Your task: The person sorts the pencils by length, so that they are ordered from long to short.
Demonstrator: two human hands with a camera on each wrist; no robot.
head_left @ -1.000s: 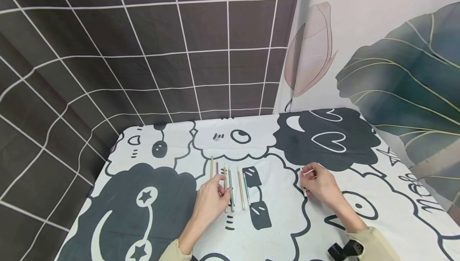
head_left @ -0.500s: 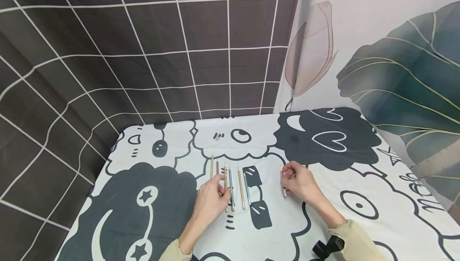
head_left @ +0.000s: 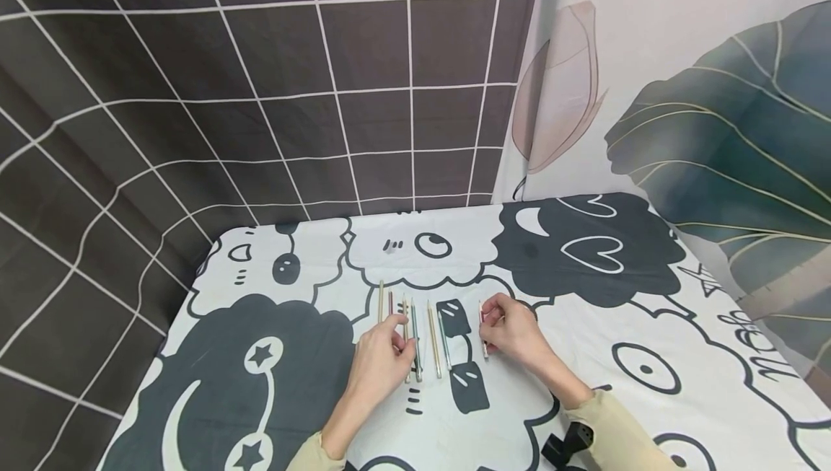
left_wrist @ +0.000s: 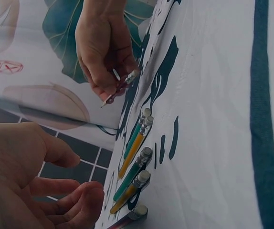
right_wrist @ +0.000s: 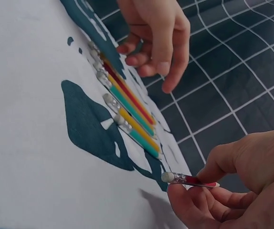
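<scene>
My right hand [head_left: 516, 334] pinches a short red pencil [right_wrist: 193, 180] between thumb and fingers, its white eraser toward the right wrist camera. To its left, several pencils lie side by side on the cloth, erasers all at the near end. Nearest that hand are a green pencil [head_left: 444, 341] and a yellow pencil [head_left: 433, 341]. Over the left part of the row hovers my left hand [head_left: 379, 359], fingers loosely bent and holding nothing in the wrist views. It partly hides a red pencil [head_left: 391, 304] and another yellow pencil [head_left: 381, 301] in the head view.
The table is covered by a white cloth [head_left: 506, 413] with black cartoon prints. A dark grid-patterned curtain [head_left: 363, 125] hangs behind and to the left. At the right hangs a pale curtain [head_left: 623, 38] printed with leaves.
My right hand has moved left with the red pencil, closer to the row. The left hand and the lying pencils stay where they were.
</scene>
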